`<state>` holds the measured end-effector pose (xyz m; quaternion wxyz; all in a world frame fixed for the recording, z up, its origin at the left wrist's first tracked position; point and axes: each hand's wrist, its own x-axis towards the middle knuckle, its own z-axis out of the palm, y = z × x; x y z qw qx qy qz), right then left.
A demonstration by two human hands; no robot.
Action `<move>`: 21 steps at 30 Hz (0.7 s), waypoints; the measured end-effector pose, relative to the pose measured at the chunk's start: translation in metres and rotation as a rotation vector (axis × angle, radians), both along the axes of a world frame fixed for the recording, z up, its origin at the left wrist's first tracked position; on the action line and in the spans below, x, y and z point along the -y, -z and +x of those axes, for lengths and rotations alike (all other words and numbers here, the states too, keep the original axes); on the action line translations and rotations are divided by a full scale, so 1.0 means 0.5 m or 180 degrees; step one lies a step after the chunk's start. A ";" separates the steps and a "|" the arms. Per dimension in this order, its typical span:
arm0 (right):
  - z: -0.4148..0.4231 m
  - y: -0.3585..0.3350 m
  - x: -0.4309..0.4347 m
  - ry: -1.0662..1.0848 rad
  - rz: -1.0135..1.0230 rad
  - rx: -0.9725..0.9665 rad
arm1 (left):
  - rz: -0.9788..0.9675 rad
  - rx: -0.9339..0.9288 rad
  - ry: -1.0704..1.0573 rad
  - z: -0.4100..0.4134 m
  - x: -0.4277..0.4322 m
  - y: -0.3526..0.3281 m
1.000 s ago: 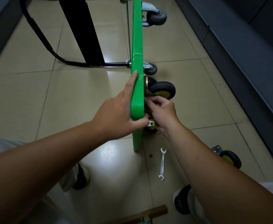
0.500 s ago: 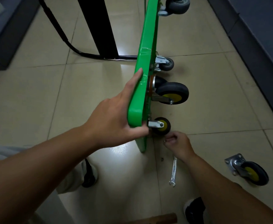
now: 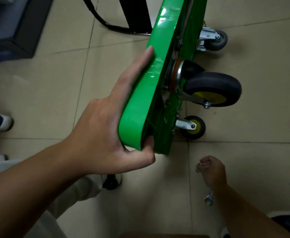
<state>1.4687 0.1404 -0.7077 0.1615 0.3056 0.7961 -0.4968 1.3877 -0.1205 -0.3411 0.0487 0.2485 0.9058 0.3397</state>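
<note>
1. Firmly clamped on the on-edge deck's (image 3: 140, 107) near corner: left hand (image 3: 103, 134), thumb hooked under;
2. Low, below that corner: right hand (image 3: 211, 170) curled, pinching small rings (image 3: 197, 170);
3. Just behind that wrist: wrench (image 3: 208, 198), lengthwise toward the body; right hand nearer.

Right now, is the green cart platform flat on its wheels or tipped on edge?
Tipped on edge: the green platform stands upright, casters pointing sideways, left hand gripping its corner, right hand pinching a small ring.
</note>
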 end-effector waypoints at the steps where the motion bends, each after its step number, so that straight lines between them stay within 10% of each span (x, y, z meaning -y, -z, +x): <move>1: 0.003 0.008 -0.002 0.0004 0.0059 -0.0038 | 0.0016 -0.0012 0.0019 0.000 -0.001 0.000; 14: 0.046 0.007 -0.025 0.0041 0.1224 -0.0536 | 0.0122 -0.0051 0.0084 0.000 -0.007 0.001; 21: 0.106 0.005 -0.057 0.0404 0.0894 0.0805 | 0.0045 0.0113 -0.0006 0.005 -0.003 -0.008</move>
